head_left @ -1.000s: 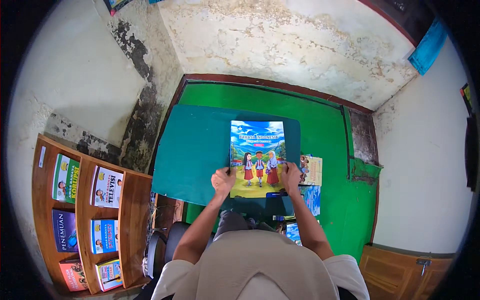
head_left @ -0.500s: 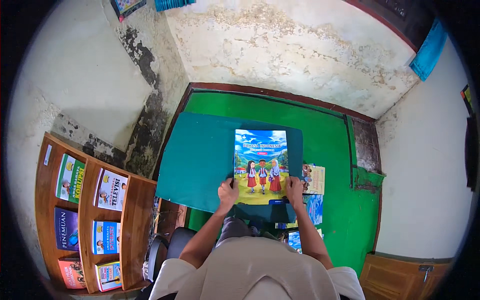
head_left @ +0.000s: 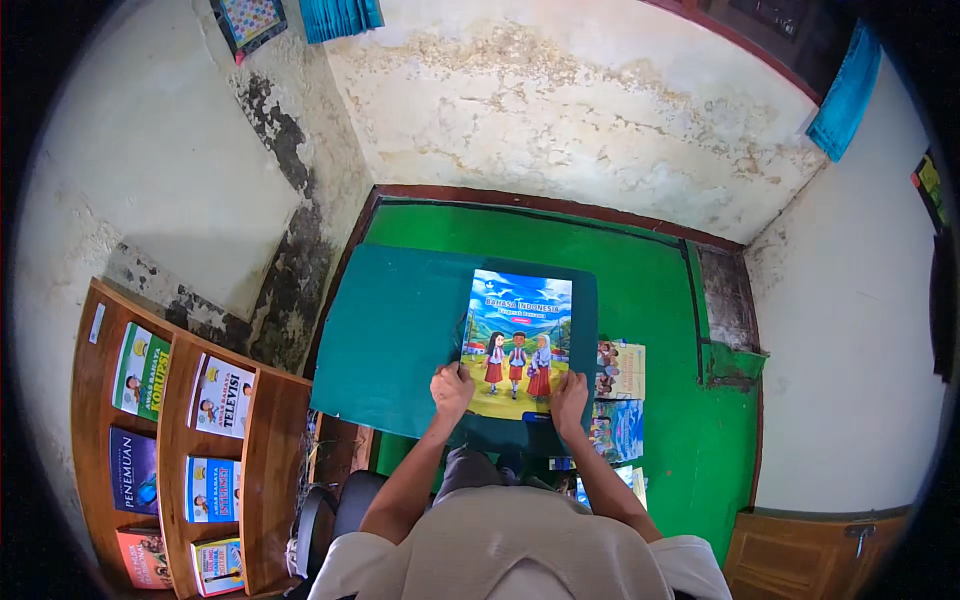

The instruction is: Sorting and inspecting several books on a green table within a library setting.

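Observation:
A book (head_left: 518, 340) with a blue, green and yellow cover, showing three drawn figures in red and white clothes, is in front of me, its top pointing away. My left hand (head_left: 452, 390) has its fingers curled on the book's lower left edge. My right hand (head_left: 570, 402) grips the lower right edge. Beneath the book is a teal tabletop (head_left: 390, 330). Whether the book rests on the table or is held just above it, I cannot tell.
Several books and booklets (head_left: 620, 430) lie to the table's right, above the green floor (head_left: 690, 450). At the left stands a wooden display rack (head_left: 275, 440) with books facing outward. A dark chair (head_left: 358, 500) is by my left side. Stained walls (head_left: 570, 120) surround the table.
Everything in view sits slightly lower as my view has shifted. The book has come a little nearer and tilted slightly, with my right hand moved nearer and inward. Both hands keep hold of it.

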The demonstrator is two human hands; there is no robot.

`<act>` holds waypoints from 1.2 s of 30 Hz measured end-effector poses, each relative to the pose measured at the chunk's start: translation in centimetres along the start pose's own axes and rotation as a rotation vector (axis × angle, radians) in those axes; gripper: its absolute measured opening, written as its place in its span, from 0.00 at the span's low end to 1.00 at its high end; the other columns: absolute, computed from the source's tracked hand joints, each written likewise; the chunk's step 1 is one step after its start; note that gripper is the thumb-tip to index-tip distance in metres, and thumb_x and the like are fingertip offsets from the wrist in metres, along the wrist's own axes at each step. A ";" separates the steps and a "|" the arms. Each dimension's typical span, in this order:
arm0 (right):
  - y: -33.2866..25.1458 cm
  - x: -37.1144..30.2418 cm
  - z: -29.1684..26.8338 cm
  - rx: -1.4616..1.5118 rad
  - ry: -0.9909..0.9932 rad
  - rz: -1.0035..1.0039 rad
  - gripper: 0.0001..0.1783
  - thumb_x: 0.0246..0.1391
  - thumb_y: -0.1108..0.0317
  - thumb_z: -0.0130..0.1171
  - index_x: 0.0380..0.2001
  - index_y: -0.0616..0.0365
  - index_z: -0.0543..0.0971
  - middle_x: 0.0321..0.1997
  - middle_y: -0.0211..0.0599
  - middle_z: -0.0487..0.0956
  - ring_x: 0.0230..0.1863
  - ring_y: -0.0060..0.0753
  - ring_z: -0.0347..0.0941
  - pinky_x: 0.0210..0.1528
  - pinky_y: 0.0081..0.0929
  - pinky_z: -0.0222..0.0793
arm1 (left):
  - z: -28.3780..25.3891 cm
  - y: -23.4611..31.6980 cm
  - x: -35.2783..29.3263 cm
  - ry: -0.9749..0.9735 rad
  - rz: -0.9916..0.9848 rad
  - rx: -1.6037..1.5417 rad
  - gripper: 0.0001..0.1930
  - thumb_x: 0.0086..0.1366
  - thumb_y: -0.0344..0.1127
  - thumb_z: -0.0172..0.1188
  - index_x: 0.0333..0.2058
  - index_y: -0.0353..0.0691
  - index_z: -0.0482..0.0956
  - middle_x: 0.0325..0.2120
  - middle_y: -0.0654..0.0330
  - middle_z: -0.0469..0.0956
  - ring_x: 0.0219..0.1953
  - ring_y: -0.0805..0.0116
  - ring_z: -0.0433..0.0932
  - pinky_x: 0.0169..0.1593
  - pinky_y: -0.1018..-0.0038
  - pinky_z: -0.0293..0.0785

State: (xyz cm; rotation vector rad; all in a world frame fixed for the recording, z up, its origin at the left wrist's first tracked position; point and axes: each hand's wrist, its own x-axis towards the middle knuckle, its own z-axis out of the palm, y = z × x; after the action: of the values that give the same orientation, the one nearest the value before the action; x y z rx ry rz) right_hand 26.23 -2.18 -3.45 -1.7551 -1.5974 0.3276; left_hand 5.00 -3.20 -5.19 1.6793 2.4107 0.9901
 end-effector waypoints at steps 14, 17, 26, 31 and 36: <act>3.7 5.8 -2.1 0.109 -0.111 -0.027 0.13 0.45 0.66 0.48 0.22 0.64 0.78 0.21 0.45 0.76 0.20 0.49 0.68 0.24 0.37 0.63 | -3.5 -0.8 1.5 -0.319 -0.297 -0.323 0.12 0.56 0.40 0.53 0.25 0.36 0.76 0.16 0.54 0.75 0.15 0.63 0.70 0.20 0.72 0.67; 4.2 7.4 -2.5 0.088 -0.225 0.011 0.12 0.44 0.68 0.48 0.24 0.64 0.78 0.20 0.42 0.76 0.20 0.40 0.68 0.24 0.30 0.64 | -4.8 -0.7 2.3 -0.511 -0.434 -0.411 0.11 0.56 0.37 0.52 0.24 0.36 0.76 0.17 0.57 0.74 0.16 0.67 0.71 0.20 0.74 0.69; 5.9 10.2 -1.5 0.042 -0.344 0.190 0.12 0.42 0.64 0.49 0.21 0.58 0.79 0.22 0.41 0.77 0.24 0.46 0.70 0.29 0.37 0.65 | -1.9 -5.9 4.7 -0.499 -0.871 -0.775 0.09 0.57 0.36 0.49 0.32 0.38 0.74 0.18 0.62 0.72 0.16 0.74 0.69 0.18 0.81 0.64; 6.1 11.2 -0.3 0.045 -0.351 0.194 0.12 0.43 0.65 0.48 0.21 0.59 0.79 0.18 0.39 0.75 0.19 0.40 0.68 0.25 0.31 0.64 | -3.4 -8.8 7.6 -0.305 -0.822 -0.822 0.09 0.58 0.35 0.46 0.33 0.39 0.74 0.18 0.63 0.71 0.14 0.76 0.64 0.16 0.83 0.56; 5.5 12.5 0.3 0.022 -0.424 0.190 0.12 0.43 0.67 0.48 0.21 0.62 0.79 0.15 0.37 0.73 0.15 0.34 0.66 0.21 0.25 0.63 | -4.4 -9.4 10.1 -0.240 -0.871 -0.975 0.10 0.58 0.36 0.47 0.34 0.38 0.73 0.21 0.62 0.71 0.17 0.75 0.65 0.19 0.83 0.58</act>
State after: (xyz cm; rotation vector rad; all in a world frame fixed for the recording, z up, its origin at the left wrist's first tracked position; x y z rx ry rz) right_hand 32.62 9.86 -3.74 -1.9135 -1.7017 0.8531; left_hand -8.63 1.36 -3.41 0.3383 1.6710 1.3060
